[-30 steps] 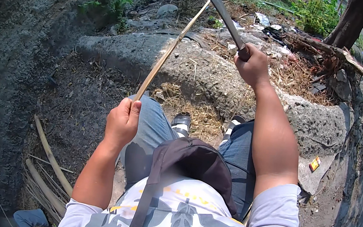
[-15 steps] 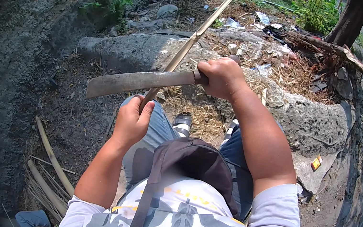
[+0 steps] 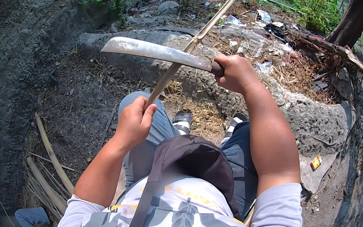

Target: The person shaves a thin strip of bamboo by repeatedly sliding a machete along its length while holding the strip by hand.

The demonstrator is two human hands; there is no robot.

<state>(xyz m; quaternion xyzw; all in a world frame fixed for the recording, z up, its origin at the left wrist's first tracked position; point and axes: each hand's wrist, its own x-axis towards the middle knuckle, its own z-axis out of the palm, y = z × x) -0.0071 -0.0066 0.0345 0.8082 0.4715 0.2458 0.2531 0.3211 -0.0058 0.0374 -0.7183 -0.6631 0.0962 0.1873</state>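
Note:
My left hand (image 3: 135, 122) is closed around the lower end of a long, pale bamboo strip (image 3: 210, 25), just above my left knee. The strip slants up and away to the right, past a visible node, and runs out at the top of the view. My right hand (image 3: 237, 73) grips the dark handle of a machete (image 3: 153, 52). Its broad, worn metal blade points left and lies across the strip, below the node. Whether the edge bites into the bamboo cannot be made out.
A low rough concrete ledge (image 3: 307, 118) crosses ahead of my feet. Bamboo pieces (image 3: 52, 154) lie on the ground at my left. Litter and dry straw (image 3: 289, 81) cover the ground beyond, near a tree trunk (image 3: 351, 22). A small yellow-red packet (image 3: 316, 162) lies at right.
The machete has moved up and away along the bamboo strip, from near my left hand toward the node. Its blade has levelled out. My left hand has barely moved.

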